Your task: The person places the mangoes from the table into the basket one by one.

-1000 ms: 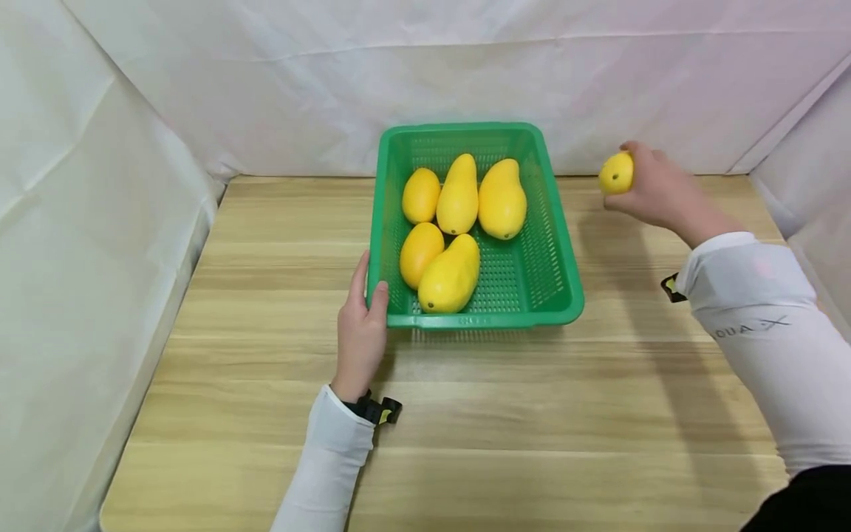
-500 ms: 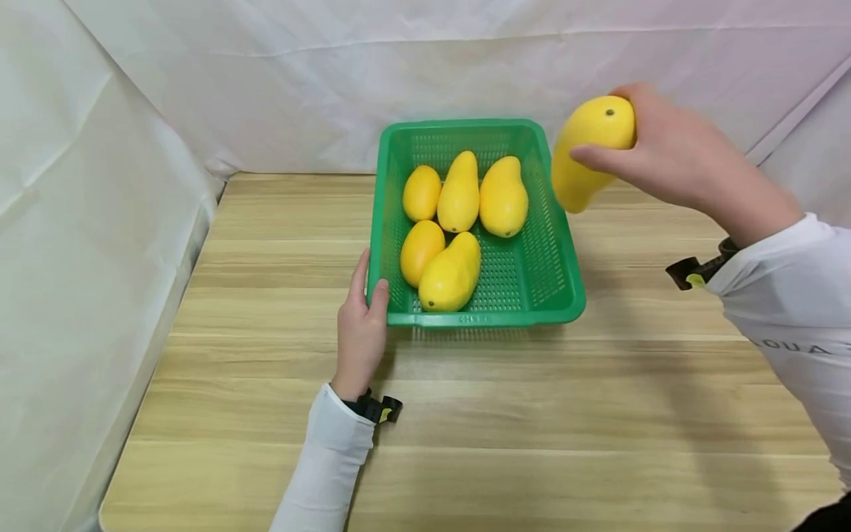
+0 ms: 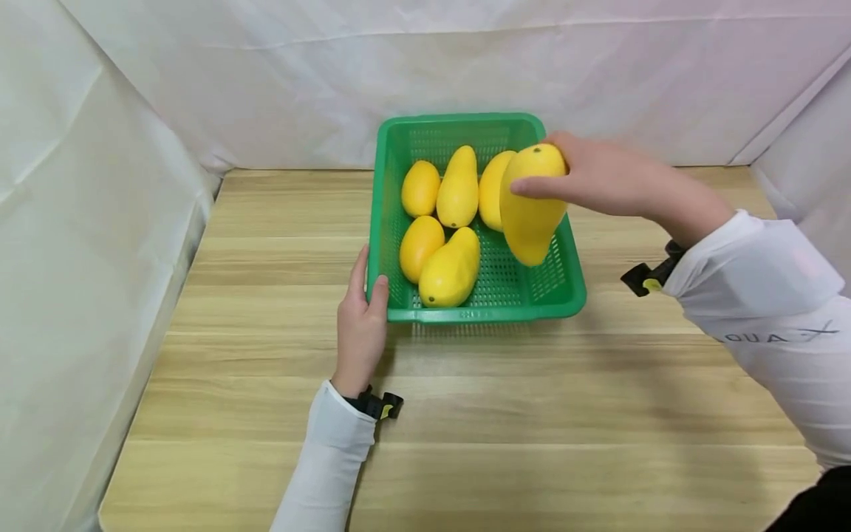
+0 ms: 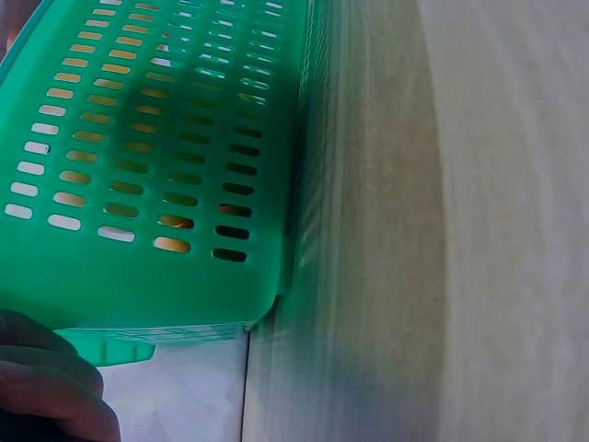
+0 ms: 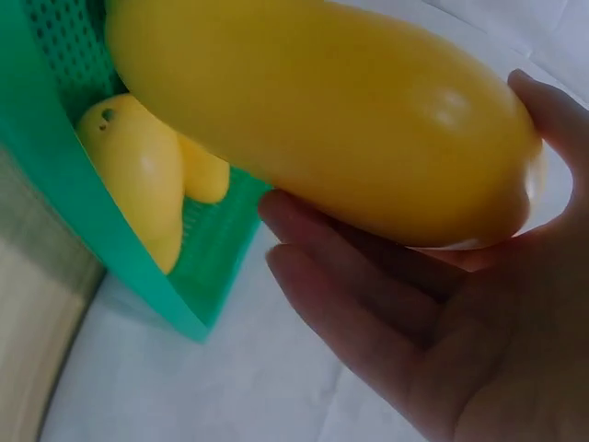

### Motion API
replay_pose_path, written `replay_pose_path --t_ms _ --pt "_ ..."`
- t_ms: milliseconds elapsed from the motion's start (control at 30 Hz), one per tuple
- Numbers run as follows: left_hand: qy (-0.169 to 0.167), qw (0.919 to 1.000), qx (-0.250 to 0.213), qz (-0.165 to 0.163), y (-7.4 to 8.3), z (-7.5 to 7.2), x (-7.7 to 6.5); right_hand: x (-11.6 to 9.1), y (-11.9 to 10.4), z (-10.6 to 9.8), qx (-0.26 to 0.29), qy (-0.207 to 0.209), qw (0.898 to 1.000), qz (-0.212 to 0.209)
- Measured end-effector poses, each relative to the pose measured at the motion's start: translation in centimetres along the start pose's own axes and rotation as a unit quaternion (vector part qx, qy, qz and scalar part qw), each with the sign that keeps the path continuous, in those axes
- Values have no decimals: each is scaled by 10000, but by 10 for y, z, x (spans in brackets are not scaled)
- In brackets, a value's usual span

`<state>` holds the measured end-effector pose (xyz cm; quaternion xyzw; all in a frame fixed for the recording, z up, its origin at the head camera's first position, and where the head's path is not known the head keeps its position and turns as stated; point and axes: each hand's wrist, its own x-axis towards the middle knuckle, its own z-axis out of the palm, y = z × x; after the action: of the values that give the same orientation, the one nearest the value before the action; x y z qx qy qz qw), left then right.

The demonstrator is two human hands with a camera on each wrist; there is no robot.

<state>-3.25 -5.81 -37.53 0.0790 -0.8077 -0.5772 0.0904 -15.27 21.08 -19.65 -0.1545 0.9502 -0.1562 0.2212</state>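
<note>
A green plastic basket (image 3: pixel 479 315) sits on the table with several yellow mangoes inside, among them one at the front (image 3: pixel 450 270) and one at the back middle (image 3: pixel 458 188). My left hand (image 3: pixel 361 336) grips its front left corner, thumb over the rim and fingers along the outer side. The left wrist view shows the perforated wall (image 4: pixel 138 285) close up. Over the basket's right part, my right hand (image 3: pixel 612 174) holds another mango (image 3: pixel 532 214) by its upper end, narrow tip pointing down. This mango (image 5: pixel 322 120) partly hides one behind it in the head view.
The light wooden table (image 3: pixel 266 399) extends around the basket. White cloth (image 3: pixel 299 89) hangs behind the table's back edge, close behind the basket, and more cloth (image 3: pixel 86 295) lines the left side.
My right hand has lifted the mango from the table's right side and brought it left over the basket, turning its tip downward. The left hand keeps its place on the basket.
</note>
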Motion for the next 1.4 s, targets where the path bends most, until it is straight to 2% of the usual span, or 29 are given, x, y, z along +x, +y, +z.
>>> replay_pose_path --t_ms 300,533,767,1100,1400 --pt "-46 10000 5 -87 -1 1 -1 22 5 21 294 -1080 9937 37" --pt "19 10000 63 -72 1 1 0 40 4 30 328 -1710 9847 72" --pt "-25 10000 60 -74 0 3 -3 56 3 35 34 -2134 9763 368" --pt "-124 9998 95 -100 2 6 -4 68 12 44 -7 -2167 9743 614" --pt "-96 9999 109 -55 4 8 -3 68 1 51 -698 -1829 9779 734"
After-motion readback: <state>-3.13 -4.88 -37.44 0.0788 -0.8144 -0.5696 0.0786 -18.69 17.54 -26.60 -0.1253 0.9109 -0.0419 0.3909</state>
